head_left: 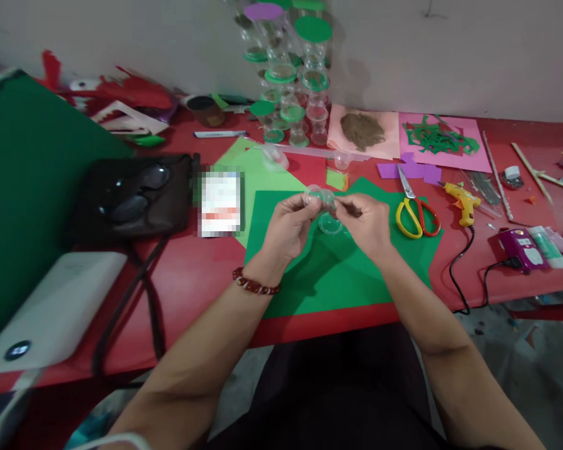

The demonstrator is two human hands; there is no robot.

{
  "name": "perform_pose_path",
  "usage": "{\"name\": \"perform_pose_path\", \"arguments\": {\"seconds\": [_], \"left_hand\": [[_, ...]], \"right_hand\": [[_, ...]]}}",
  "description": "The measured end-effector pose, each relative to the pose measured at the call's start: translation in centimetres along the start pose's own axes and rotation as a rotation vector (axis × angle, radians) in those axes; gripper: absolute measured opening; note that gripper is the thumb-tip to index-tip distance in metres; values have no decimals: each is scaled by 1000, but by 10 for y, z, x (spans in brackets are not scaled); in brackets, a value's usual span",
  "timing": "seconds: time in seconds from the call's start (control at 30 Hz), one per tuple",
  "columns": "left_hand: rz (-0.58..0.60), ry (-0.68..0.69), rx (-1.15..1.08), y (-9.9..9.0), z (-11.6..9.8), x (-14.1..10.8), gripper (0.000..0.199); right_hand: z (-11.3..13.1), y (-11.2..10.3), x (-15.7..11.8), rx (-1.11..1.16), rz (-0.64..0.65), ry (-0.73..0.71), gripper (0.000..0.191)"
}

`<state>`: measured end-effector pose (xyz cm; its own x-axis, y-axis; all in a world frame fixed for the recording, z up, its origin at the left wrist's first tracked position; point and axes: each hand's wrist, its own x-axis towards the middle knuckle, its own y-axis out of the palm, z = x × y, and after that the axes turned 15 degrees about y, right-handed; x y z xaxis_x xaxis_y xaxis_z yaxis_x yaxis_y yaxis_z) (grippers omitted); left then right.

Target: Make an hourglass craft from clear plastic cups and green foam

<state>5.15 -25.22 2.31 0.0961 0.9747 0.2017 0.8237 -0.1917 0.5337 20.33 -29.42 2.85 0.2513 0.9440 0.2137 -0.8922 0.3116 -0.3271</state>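
Note:
Over a green sheet (328, 275), my two hands meet at a small clear plastic cup (319, 195). My left hand (293, 222), below a beaded bracelet (256, 282), grips the cup between thumb and fingers. At the cup's right side, the thumb and fingertips of my right hand (363, 222) are pinched together; whether something thin is between them I cannot make out. Just beneath, a clear round plastic rim (331, 224) shows against the green sheet. Scissors (415, 212) with yellow and red handles lie to the right of my right hand.
Stacked clear cups with coloured discs (291, 75) stand against the wall. A yellow glue gun (463, 203) with a black cord lies right, near a purple box (523, 250). Leftward are a dark bag (136, 200) with sunglasses and a white device (60, 306). Brown powder (362, 130) lies behind.

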Motion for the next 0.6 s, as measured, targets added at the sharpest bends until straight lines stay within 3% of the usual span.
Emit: {"name": "perform_pose_path", "arguments": {"seconds": [0.17, 0.43, 0.6], "left_hand": [[-29, -23, -2, 1, 1, -2, 24], [-60, -64, -49, 3, -5, 0, 25], [-47, -59, -41, 1, -4, 2, 24]], "right_hand": [[-4, 2, 2, -101, -98, -63, 14], [3, -1, 2, 59, 12, 39, 15], [3, -2, 2, 64, 31, -3, 16]]}}
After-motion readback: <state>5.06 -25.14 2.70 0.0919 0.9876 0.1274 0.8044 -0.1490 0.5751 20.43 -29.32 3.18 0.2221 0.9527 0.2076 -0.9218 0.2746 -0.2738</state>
